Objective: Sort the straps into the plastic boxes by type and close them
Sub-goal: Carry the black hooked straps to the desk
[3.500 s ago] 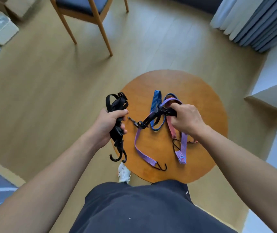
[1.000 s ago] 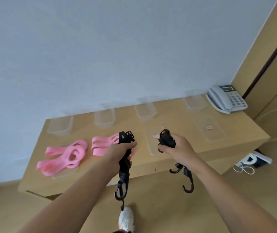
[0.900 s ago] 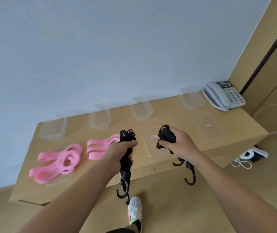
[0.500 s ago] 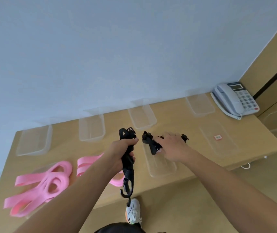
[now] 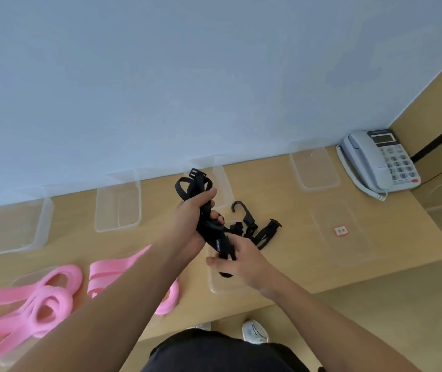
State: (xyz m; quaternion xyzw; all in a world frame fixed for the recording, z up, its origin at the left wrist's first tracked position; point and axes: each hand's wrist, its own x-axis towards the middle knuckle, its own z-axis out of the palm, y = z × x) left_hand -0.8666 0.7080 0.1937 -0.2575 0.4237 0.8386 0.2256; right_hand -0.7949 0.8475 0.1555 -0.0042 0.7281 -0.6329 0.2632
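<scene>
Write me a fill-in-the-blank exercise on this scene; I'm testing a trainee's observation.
The left hand grips, and the right hand pinches, a bundle of ___ straps.
The loose straps at the left end of the desk are ___.
Along the wall stand ___ clear boxes.
Missing words: black; pink; four.

– where's the left hand (image 5: 191, 221)?
– arm stretched in from seven o'clock, fist curled round the black strap (image 5: 215, 238).
– and the right hand (image 5: 244, 261)?
– just at its five o'clock, thumb and fingers pinching the strap's lower end.
</scene>
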